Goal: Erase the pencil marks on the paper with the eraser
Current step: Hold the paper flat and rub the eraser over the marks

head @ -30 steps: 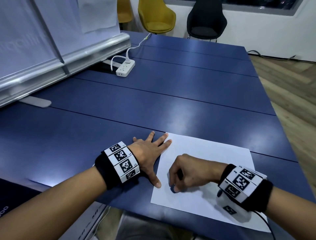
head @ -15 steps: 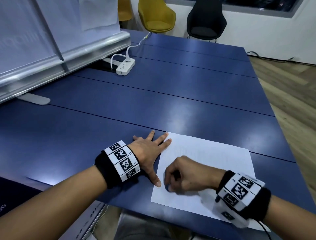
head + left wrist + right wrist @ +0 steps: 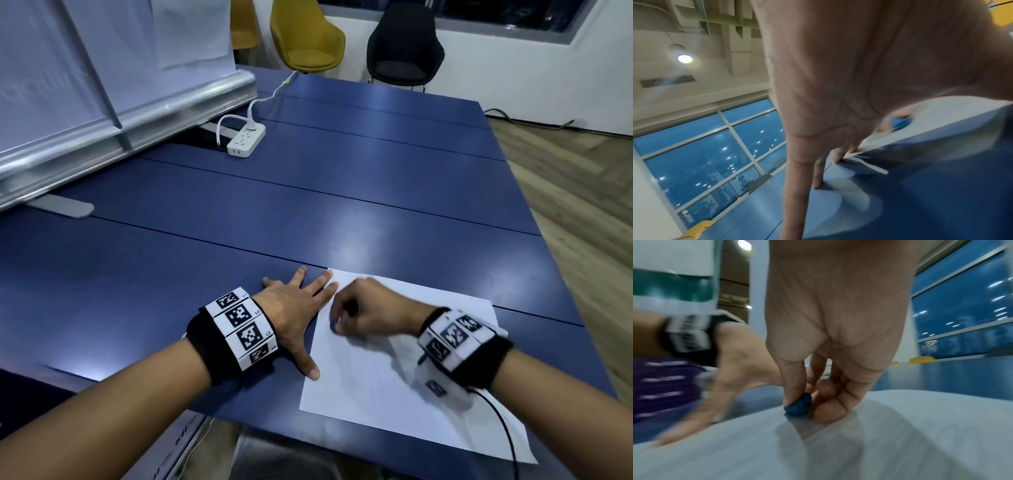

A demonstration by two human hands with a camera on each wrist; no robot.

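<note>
A white sheet of paper (image 3: 394,380) lies on the blue table near its front edge. My right hand (image 3: 363,313) pinches a small blue eraser (image 3: 798,405) between thumb and fingers and presses it onto the paper near its upper left part; the eraser (image 3: 334,327) barely shows in the head view. My left hand (image 3: 294,315) lies flat with spread fingers on the table, its fingertips (image 3: 854,148) and thumb holding down the paper's left edge. Faint pencil lines show on the paper below the right hand. The right hand is motion-blurred.
A white power strip (image 3: 246,139) with its cable sits far back on the table. A rolled banner stand (image 3: 113,126) lies along the left. Yellow and black chairs (image 3: 404,44) stand beyond the far edge. The table (image 3: 342,212) is blue.
My right hand with the eraser has moved away from me, up the paper toward its top left corner. The left hand has stayed flat in place.
</note>
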